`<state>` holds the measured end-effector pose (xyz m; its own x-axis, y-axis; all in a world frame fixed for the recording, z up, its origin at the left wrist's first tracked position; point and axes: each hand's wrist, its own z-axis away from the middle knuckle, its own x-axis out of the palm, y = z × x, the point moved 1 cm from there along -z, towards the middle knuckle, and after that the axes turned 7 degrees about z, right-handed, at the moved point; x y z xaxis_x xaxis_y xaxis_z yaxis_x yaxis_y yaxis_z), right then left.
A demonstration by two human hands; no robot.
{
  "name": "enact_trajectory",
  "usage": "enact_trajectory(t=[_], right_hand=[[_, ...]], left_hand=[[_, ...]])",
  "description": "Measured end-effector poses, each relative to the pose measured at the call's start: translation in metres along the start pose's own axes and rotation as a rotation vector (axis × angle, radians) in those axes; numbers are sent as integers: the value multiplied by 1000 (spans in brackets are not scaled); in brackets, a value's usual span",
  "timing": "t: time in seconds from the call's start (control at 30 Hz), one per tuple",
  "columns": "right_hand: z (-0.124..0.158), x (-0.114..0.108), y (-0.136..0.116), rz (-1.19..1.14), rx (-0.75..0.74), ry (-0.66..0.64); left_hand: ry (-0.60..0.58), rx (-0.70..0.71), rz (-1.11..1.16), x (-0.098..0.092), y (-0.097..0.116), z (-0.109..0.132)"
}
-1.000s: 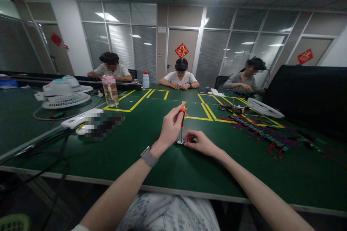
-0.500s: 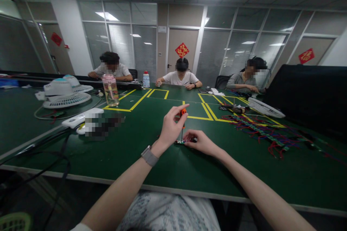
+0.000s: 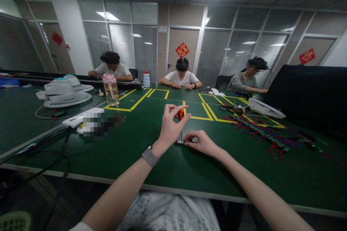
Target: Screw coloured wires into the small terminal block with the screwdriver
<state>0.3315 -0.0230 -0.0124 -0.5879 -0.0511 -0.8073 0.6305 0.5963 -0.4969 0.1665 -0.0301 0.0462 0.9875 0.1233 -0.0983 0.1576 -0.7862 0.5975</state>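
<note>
My left hand point(image 3: 170, 127), with a grey watch on its wrist, pinches the orange handle of a small screwdriver point(image 3: 180, 116) held upright. Its thin shaft points down onto a small dark part point(image 3: 181, 143) lying on the green table point(image 3: 151, 151). My right hand point(image 3: 202, 142) rests on the table just right of that part, its fingers curled and pinching the part's edge.
A heap of coloured wires point(image 3: 260, 133) lies to the right. White fans point(image 3: 65, 95) and a pink bottle point(image 3: 111, 89) stand at the left, with cables trailing over the table edge. A large black box point(image 3: 309, 97) stands far right. Three people sit at the far side.
My left hand's fingers have shifted round the screwdriver handle, thumb and forefinger now higher and curled over its top. My right hand stays on the part.
</note>
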Motion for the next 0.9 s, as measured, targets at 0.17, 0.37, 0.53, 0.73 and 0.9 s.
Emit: enact_trajectory(t=[0.17,0.37,0.53,0.73,0.9], right_hand=[[0,0,2,32,-20,2],[1,1,2,31,-8,16],[1,0,0,37,-13,13],[1,0,0,36,-16,23],[1,2,1,32,-30,21]], left_hand=[[-80,-59,183,4,-5,1],[-37,17,30,2,0,2],[-69,-84,176,3,-6,1],[-38,-77,126,3,-7,1],[36,-81,-30,-1,-4,-1]])
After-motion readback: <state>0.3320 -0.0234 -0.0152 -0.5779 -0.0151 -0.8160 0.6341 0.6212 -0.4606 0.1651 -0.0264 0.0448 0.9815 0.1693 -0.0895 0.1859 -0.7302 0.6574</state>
